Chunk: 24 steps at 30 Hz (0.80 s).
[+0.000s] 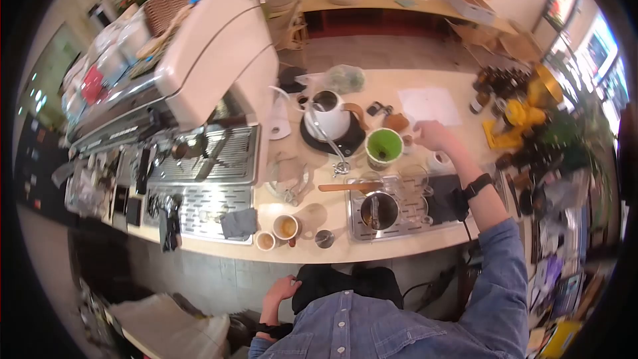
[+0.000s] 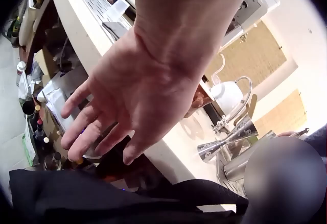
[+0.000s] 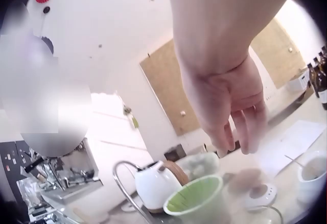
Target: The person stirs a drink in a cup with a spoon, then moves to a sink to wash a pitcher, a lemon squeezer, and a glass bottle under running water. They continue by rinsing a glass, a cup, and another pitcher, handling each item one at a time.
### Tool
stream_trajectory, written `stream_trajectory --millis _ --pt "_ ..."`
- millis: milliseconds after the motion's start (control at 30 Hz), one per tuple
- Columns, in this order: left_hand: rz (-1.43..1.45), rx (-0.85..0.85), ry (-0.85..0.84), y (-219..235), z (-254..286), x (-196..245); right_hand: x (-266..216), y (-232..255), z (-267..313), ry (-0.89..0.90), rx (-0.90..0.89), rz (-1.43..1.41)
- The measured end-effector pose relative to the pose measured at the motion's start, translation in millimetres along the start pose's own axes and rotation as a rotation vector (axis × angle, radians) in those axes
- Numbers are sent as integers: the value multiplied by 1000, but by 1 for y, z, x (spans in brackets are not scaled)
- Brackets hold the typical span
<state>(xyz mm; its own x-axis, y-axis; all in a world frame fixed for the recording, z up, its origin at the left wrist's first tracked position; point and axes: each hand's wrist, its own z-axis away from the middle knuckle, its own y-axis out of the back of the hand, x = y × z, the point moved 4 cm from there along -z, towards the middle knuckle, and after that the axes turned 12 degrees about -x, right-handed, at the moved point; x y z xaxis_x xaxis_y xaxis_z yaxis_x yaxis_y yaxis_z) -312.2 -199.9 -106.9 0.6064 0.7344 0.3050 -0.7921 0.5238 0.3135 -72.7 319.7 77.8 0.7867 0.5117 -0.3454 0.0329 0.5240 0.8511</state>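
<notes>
My right hand [image 1: 435,136] reaches over the counter beside a cup with a bright green inside [image 1: 384,145]. In the right wrist view its fingers [image 3: 248,132] hang loosely downward with nothing seen between them, beyond and above the green cup [image 3: 196,198]. A white kettle [image 1: 319,123] with a wooden handle stands left of that cup on a black base [image 1: 345,143]. Down by my left hip, my left hand [image 1: 282,289] is beside the dark clothing. Its palm and spread fingers show in the left wrist view, with no object held.
An espresso machine [image 1: 219,46] fills the left. Two cups of brown drink [image 1: 286,227] [image 1: 266,241] and a small metal cup [image 1: 324,238] stand near the front edge. A dark-filled vessel [image 1: 379,211] sits on the drip tray [image 1: 359,231]. White paper [image 1: 432,106] and brown bottles [image 1: 495,83] lie farther back.
</notes>
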Motion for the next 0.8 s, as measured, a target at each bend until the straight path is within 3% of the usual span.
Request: stream_trajectory --millis 133,300,367,467,567,633,700,767,800 --pt "70 126 124 -28 26 11 21 -43 -71 16 -39 244" --pt "278 191 205 -71 21 2 31 -70 -107 -41 -78 366" --pt "349 223 197 -77 21 5 35 -70 -109 20 -91 360" --pt "266 98 233 -69 31 18 35 -66 -103 34 -132 376" --pt "397 27 -54 -9 87 75 33 -47 -96 49 -25 403" --pt "544 276 -346 46 120 117 23 -19 -84 63 70 426" --pt "520 575 -519 110 144 159 -6 21 -70 69 141 448" --pt "706 601 -554 162 139 188 -42 61 -56 201 228 347" --pt "689 684 -648 184 131 203 -59 73 -56 266 271 292"
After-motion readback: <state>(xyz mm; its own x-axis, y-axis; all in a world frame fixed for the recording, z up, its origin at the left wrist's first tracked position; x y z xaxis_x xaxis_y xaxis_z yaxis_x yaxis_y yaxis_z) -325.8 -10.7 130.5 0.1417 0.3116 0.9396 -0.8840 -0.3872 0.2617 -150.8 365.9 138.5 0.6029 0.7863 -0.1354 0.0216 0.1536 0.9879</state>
